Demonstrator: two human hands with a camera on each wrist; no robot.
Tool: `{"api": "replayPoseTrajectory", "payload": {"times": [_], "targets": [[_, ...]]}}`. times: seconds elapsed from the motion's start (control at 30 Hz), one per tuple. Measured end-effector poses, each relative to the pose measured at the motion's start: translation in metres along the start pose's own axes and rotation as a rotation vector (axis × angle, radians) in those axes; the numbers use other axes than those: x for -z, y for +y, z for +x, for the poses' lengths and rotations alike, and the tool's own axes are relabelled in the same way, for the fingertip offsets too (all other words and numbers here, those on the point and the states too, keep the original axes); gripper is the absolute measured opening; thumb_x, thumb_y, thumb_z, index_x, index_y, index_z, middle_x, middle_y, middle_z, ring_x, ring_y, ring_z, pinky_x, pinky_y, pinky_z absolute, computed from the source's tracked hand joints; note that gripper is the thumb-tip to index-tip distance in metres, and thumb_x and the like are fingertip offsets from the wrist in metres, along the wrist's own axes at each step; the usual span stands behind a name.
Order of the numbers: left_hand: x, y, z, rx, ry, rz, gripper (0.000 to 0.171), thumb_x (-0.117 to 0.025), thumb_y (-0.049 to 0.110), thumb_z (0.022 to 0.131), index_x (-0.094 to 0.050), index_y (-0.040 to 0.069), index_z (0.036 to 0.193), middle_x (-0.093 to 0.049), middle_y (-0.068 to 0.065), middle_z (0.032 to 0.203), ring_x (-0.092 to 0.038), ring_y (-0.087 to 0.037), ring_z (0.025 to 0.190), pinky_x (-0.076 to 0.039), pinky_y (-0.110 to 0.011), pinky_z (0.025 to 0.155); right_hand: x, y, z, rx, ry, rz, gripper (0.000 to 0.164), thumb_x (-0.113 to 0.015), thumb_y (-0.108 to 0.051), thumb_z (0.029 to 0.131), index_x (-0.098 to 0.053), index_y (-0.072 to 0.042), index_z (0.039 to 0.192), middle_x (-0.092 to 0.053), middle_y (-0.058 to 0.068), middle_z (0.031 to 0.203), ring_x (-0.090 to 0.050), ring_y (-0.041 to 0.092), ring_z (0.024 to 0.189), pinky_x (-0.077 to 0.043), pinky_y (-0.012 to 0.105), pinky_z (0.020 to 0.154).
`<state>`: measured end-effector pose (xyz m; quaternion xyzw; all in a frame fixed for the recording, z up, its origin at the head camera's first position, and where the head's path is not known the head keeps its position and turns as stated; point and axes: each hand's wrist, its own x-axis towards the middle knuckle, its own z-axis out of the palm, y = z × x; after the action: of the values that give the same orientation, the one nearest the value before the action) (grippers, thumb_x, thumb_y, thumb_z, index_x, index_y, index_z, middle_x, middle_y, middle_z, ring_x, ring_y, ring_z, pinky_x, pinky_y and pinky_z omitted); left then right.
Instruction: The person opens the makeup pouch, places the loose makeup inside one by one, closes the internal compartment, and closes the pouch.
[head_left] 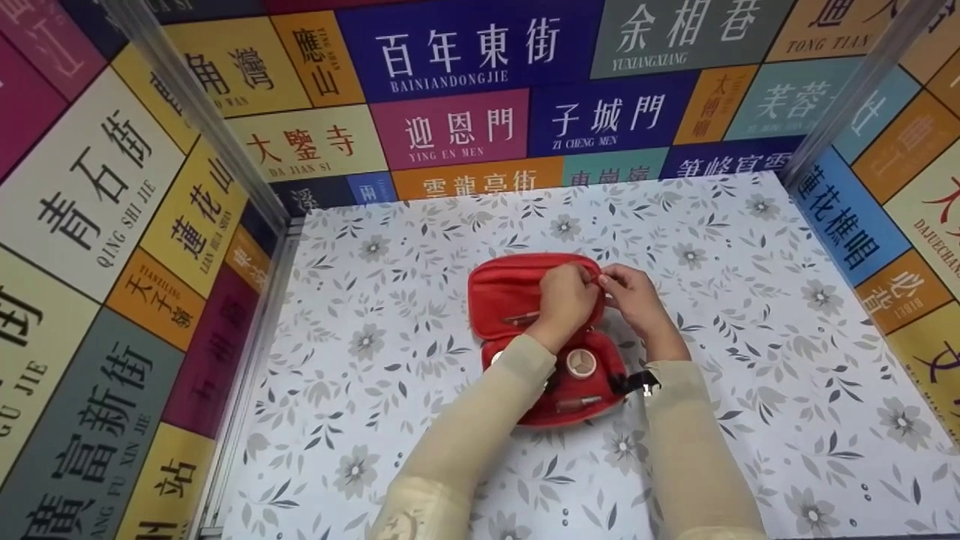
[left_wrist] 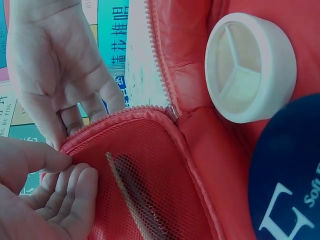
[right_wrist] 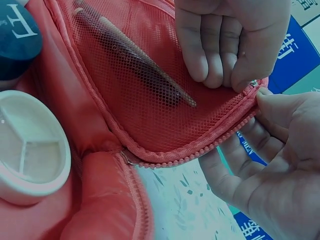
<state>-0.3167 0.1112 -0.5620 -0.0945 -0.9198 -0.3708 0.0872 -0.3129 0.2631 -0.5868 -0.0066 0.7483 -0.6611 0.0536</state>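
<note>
A red zippered makeup bag (head_left: pixel 487 296) lies unfolded on the table, its lid flap towards the back. My left hand (head_left: pixel 568 300) is over the flap; its thumb and finger pinch the small zipper pull (right_wrist: pixel 253 83) at the mesh pocket's corner. On that same corner, my right hand (right_wrist: pixel 285 155) grips the flap's edge between thumb and fingers. Behind the mesh (left_wrist: pixel 150 140) lie slim brown stick-like items (right_wrist: pixel 135 60). The lower half holds a white round three-part palette (head_left: pixel 580 363), a dark round container (left_wrist: pixel 287 170) and a small tube (head_left: pixel 577 403).
A floral-patterned white table (head_left: pixel 420 262) surrounds the bag. Panels printed with Chinese characters (head_left: pixel 465 127) wall the back and both sides. By the right cuff is a black piece (head_left: pixel 637 381) with a shiny part.
</note>
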Motion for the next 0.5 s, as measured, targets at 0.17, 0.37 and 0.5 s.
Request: {"api": "replayPoseTrajectory", "payload": {"times": [0.17, 0.37, 0.5], "targets": [[0.0016, 0.0001, -0.0012, -0.045, -0.007, 0.044, 0.021, -0.071, 0.013, 0.094, -0.074, 0.017, 0.074, -0.068, 0.004, 0.067, -0.066, -0.013, 0.070, -0.048, -0.024, 0.066, 0.0034, -0.0004, -0.0022, -0.009, -0.001, -0.049, 0.026, -0.054, -0.012, 0.111, -0.061, 0.011, 0.121, -0.068, -0.013, 0.099, -0.067, 0.000, 0.095, -0.061, 0.024, 0.084], [0.0061, -0.0003, -0.0009, -0.058, 0.012, 0.064, 0.019, -0.072, 0.014, 0.093, -0.079, 0.017, 0.076, -0.075, 0.004, 0.071, -0.072, -0.015, 0.077, -0.053, -0.027, 0.071, 0.0034, -0.0011, -0.0029, 0.009, -0.003, -0.100, 0.027, -0.056, -0.012, 0.110, -0.061, 0.011, 0.123, -0.068, -0.007, 0.102, -0.066, -0.001, 0.095, -0.062, 0.025, 0.085], [0.0071, -0.0019, -0.0011, -0.051, 0.013, 0.064, 0.019, -0.072, 0.014, 0.092, -0.079, 0.015, 0.074, -0.074, 0.002, 0.070, -0.071, -0.016, 0.077, -0.053, -0.028, 0.072, 0.0010, 0.0006, -0.0021, 0.023, 0.019, -0.166, 0.026, -0.055, -0.011, 0.110, -0.061, 0.011, 0.122, -0.069, 0.004, 0.106, -0.067, 0.001, 0.096, -0.061, 0.022, 0.083]]}}
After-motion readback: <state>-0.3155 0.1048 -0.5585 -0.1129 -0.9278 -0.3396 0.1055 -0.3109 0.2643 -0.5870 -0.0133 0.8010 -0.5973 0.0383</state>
